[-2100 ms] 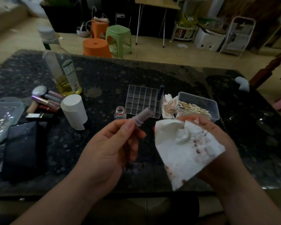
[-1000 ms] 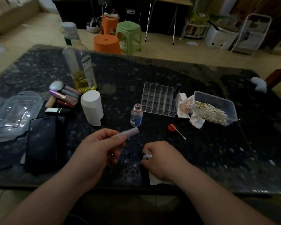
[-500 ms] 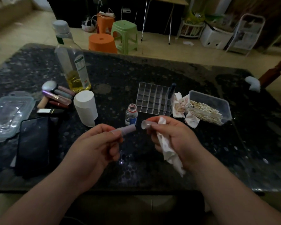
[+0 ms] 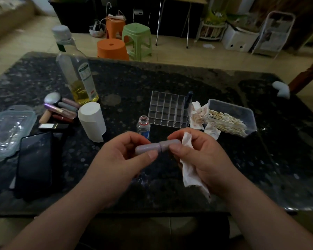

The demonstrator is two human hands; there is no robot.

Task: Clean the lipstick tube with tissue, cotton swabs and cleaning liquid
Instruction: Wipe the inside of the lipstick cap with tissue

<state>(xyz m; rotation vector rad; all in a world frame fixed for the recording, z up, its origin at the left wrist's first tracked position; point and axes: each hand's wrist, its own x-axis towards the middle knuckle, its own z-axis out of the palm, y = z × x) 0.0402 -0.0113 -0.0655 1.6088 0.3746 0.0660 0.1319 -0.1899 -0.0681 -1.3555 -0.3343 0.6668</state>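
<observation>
I'm looking into a home living room: dark stone table [image 4: 170,83], plastic stools [image 4: 136,39] on tiled floor [image 4: 188,56].

Forearms bare along visible length; left hand [image 4: 123,159], right hand [image 4: 202,156]: fingers [image 4: 176,147] with short rounded nails

The lipstick tube [image 4: 148,148], pale lilac with its cap on, is lying level in the air above the desk [image 4: 170,82], and the cap end is pointing to the right. The left hand [image 4: 119,159] is pinching its left half, and the right hand [image 4: 202,156] is pinching the cap. The tissue [image 4: 189,170], white and crumpled with small red marks, is hanging down from the right palm. The small clear cleaning liquid bottle [image 4: 143,126] is standing upright and uncapped just beyond the tube. The cotton swabs [image 4: 226,121] are lying piled in a clear plastic box [image 4: 231,106] further right, with stained used tissues [image 4: 199,114] lying against its left side.
</observation>
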